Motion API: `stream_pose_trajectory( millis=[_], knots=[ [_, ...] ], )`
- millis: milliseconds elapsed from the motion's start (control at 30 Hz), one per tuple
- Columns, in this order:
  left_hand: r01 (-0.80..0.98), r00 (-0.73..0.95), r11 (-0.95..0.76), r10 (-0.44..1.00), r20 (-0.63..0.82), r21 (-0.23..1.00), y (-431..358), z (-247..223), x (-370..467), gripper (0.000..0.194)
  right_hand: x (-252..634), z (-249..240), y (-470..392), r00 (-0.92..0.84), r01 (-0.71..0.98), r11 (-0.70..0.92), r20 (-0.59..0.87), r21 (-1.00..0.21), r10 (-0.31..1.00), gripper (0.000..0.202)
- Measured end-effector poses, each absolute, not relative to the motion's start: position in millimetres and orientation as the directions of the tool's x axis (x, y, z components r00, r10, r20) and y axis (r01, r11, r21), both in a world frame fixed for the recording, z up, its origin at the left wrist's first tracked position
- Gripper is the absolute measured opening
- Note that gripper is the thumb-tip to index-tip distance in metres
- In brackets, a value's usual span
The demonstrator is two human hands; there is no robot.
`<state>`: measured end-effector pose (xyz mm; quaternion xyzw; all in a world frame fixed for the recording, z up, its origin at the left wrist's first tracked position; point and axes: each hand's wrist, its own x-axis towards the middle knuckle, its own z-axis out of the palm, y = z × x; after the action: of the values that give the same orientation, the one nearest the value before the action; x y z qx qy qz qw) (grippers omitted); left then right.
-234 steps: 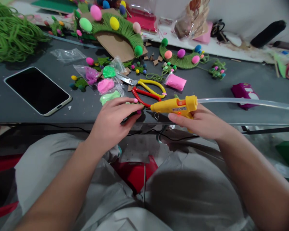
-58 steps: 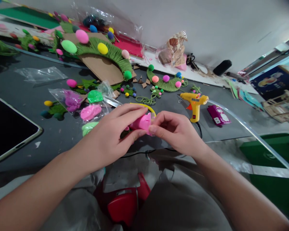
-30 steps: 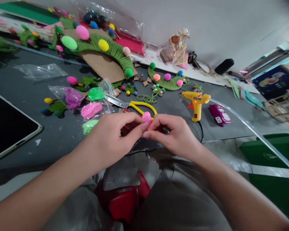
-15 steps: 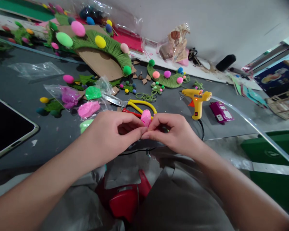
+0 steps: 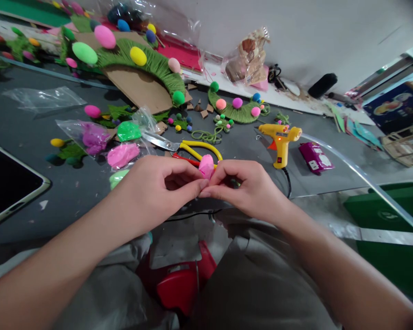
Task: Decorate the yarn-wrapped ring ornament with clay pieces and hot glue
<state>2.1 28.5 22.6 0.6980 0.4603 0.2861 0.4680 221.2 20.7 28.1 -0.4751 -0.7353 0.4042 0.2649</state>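
A small lump of pink modelling clay [image 5: 206, 165] is pinched between my two hands above the table's front edge. My left hand [image 5: 168, 185] grips it from the left with thumb and fingers. From the other side, the thumb and forefinger of my right hand [image 5: 239, 181] press on it, and the fingertips of both hands meet. Its underside is hidden by my fingers. Just behind lie scissors [image 5: 199, 149] with yellow and red handles. Beside my left hand are bags of pink clay [image 5: 123, 156], green clay [image 5: 129, 131] and purple clay [image 5: 94, 138].
A yellow glue gun [image 5: 280, 142] stands right of my hands, near a purple packet [image 5: 315, 158]. Green yarn-wrapped arcs [image 5: 124, 52] with coloured balls lie behind. A dark-screened tablet [image 5: 12, 183] sits at the left; a green bin [image 5: 388, 215] stands at the right.
The view has shifted slightly, so the table things appear a little further left and up. Both hands keep their pinch on the pink clay, with hardly any visible movement.
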Motion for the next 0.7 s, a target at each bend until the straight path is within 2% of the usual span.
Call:
stream_pose_trajectory(
  millis=[700],
  knots=[
    [0.360, 0.423, -0.135, 0.905, -0.033, 0.923, 28.0, 23.3, 1.9, 0.013, 220.2, 27.8, 21.8, -0.431, 0.481, 0.243, 0.015, -0.842, 0.902, 0.028]
  ],
)
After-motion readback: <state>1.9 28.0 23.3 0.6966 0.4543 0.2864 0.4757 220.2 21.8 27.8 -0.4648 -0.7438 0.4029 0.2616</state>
